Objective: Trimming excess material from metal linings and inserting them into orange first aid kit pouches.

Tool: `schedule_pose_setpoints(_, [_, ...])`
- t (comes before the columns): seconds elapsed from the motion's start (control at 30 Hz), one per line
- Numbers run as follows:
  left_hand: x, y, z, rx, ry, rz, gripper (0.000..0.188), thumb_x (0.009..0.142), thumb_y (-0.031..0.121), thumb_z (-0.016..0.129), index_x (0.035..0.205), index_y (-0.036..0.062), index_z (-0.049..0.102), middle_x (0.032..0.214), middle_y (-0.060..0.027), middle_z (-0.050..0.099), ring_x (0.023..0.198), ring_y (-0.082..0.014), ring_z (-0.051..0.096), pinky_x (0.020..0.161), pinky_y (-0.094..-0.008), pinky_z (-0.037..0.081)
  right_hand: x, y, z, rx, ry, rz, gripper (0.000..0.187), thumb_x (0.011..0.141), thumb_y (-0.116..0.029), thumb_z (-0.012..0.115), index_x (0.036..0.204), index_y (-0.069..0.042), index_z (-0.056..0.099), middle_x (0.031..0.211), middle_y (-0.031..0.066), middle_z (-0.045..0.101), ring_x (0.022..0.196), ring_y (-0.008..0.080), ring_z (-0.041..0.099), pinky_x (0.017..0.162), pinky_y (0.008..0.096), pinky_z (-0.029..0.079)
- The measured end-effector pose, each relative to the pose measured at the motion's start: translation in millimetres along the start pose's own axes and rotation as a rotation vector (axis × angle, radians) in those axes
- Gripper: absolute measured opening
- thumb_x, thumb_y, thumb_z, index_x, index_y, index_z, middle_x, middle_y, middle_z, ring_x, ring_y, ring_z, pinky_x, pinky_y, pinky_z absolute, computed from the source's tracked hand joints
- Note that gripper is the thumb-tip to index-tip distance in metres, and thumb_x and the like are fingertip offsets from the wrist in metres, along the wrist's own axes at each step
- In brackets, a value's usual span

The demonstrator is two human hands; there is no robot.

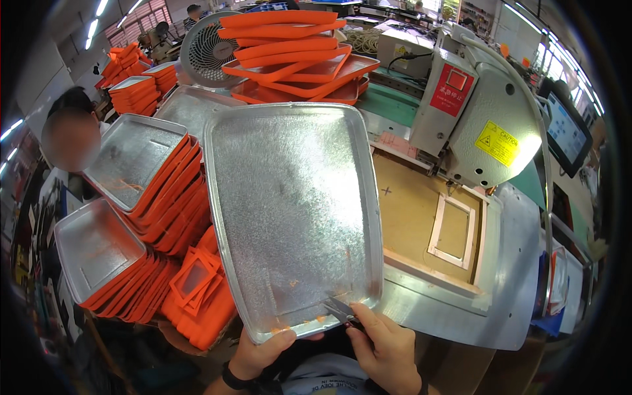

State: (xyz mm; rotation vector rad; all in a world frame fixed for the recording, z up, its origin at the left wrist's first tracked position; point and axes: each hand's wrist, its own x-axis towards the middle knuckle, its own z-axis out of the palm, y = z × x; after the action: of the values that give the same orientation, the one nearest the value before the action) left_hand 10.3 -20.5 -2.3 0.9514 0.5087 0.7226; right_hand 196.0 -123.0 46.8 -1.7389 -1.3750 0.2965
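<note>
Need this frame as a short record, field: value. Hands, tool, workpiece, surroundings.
left hand: grips the near edge, left of centre, thumb on top
right hand: holds small scissors
blades: over the near right part of the lining; contact unclear
workpiece: silver-lined tray, lining facing up
left: stacks of orange-sided trays
behind: more orange-sided trays, white fan
right: pale machine, tan board, screen

tray [283, 191]: silver, fine-lined pattern; stacked trays [172, 220]: orange, silver inside; board [405, 214]: tan; sticker [498, 143]: yellow, black
</note>
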Motion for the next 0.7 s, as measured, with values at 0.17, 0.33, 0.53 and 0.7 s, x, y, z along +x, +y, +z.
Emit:
schedule_pose_setpoints(0.17, [2, 1, 3, -0.049, -0.005, -0.021, 0.06, 0.088, 0.009, 0.061, 0.137, -0.0128, 0.033, 0.124, -0.0329, 0.056, 0.107, -0.0416, 0.063, 0.088, -0.0485, 0.058, -3, 12, 18, 0.102, 0.063, 0.011, 0.039, 0.08, -0.002, 0.073, 0.118, -0.001, 0.063, 0.081, 0.0115, 0.067, 0.064, 0.0177, 0.065, 0.06, 0.0259, 0.05])
schedule_pose_setpoints(0.33, [6, 8, 21, -0.13, 0.082, 0.014, 0.057, 0.091, 0.01, 0.057, 0.137, -0.0145, 0.032, 0.129, -0.0319, 0.053, 0.11, -0.0386, 0.063, 0.094, -0.0446, 0.055, -9, 18, 25, 0.336, 0.06, 0.143, 0.039, 0.085, -0.002, 0.069, 0.121, 0.002, 0.058, 0.086, 0.006, 0.065, 0.073, 0.0087, 0.06, 0.066, 0.0221, 0.048])
schedule_pose_setpoints(0.53, [4, 4, 12, -0.102, 0.066, -0.034, 0.065, 0.088, 0.011, 0.063, 0.14, -0.0095, 0.03, 0.129, -0.0304, 0.052, 0.114, -0.0418, 0.06, 0.087, -0.0495, 0.059, 0, 6, 10, 0.415, -0.02, 0.228, 0.035, 0.085, -0.003, 0.069, 0.117, 0.001, 0.055, 0.083, 0.0027, 0.061, 0.07, 0.0058, 0.054, 0.062, 0.0214, 0.045])
schedule_pose_setpoints(0.7, [2, 5, 12, -0.057, 0.058, -0.004, 0.067, 0.088, 0.013, 0.064, 0.14, -0.0107, 0.029, 0.128, -0.0311, 0.052, 0.113, -0.0418, 0.06, 0.088, -0.0491, 0.058, 6, -1, 8, 0.014, 0.054, 0.036, 0.033, 0.084, -0.006, 0.069, 0.116, -0.002, 0.061, 0.085, 0.0127, 0.068, 0.068, 0.021, 0.066, 0.06, 0.0291, 0.051])
